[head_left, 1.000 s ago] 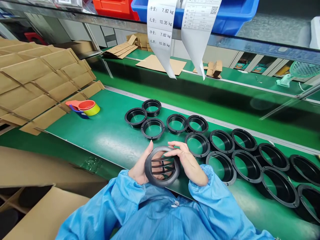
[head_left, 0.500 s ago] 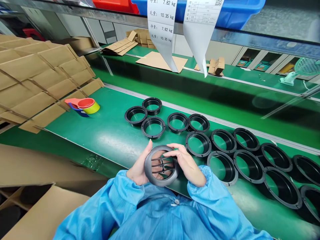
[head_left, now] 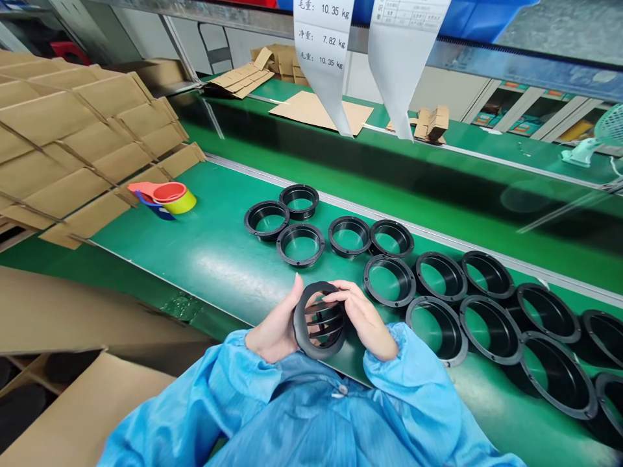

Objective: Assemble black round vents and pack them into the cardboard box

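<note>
Between my two hands, close to my body at the bench's near edge, is a round black air vent (head_left: 302,329) with thin slats across its opening. My left hand (head_left: 275,324) grips its left side, thumb pointing up along the rim. Curled over the upper right of the rim are the fingers of my right hand (head_left: 363,318). The fingers behind the vent are partly hidden. Just beyond my hands stand several black flanged rings (head_left: 389,280), with a small group (head_left: 300,245) of them a little to the left.
Cardboard dividers (head_left: 87,130) are stacked at the left, beside a nested red, yellow and blue scoop set (head_left: 170,196) on the green bench (head_left: 209,259). An open carton (head_left: 87,402) sits at lower left. Printed paper strips (head_left: 324,65) hang from the shelf rail (head_left: 467,58). A small fan (head_left: 591,139) stands far right.
The vent has turned in my hands, so its face now angles more to the right and its slats look curved. My grip stays on it. The view has shifted slightly.
</note>
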Motion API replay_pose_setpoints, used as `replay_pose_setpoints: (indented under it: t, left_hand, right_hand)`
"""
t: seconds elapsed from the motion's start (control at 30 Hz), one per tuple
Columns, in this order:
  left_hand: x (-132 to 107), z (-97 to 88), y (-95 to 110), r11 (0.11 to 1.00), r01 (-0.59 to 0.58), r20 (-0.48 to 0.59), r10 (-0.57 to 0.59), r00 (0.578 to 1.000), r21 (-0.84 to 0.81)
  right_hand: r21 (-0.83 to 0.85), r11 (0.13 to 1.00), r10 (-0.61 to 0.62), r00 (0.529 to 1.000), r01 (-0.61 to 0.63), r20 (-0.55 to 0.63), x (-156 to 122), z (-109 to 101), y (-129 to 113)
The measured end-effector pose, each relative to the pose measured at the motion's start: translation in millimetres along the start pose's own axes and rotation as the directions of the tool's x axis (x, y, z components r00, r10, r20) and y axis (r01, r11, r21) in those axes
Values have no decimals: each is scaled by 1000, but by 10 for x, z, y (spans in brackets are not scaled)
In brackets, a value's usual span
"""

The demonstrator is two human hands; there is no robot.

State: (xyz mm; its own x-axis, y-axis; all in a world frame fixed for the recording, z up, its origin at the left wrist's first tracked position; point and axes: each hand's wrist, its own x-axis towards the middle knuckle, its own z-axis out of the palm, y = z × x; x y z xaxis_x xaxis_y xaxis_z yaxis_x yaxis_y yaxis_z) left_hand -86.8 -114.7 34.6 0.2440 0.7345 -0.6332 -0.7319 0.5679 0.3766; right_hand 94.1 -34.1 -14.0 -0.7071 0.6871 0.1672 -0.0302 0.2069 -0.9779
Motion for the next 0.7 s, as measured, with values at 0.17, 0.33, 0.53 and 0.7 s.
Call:
replay_pose_setpoints:
  t: [0.17, 0.33, 0.53, 0.7]
  left_hand:
    - [38, -82, -42, 1000, -29, 111, 29, 993, -5]
    - [37, -121, -61, 999, -35, 136, 35, 990, -7]
    - [-10, -119, -81, 997, -71, 164, 64, 984, 37]
    - [20, -174, -119, 997, -74, 201, 67, 977, 29]
  right_hand:
    - [28, 1000, 9, 1000, -8, -20, -2, -13, 9]
    - [61, 998, 5, 999, -3, -39, 1, -9, 20]
    - [64, 997, 38, 998, -35, -44, 3, -10, -9]
    - [76, 997, 22, 999, -19, -39, -5, -3, -2]
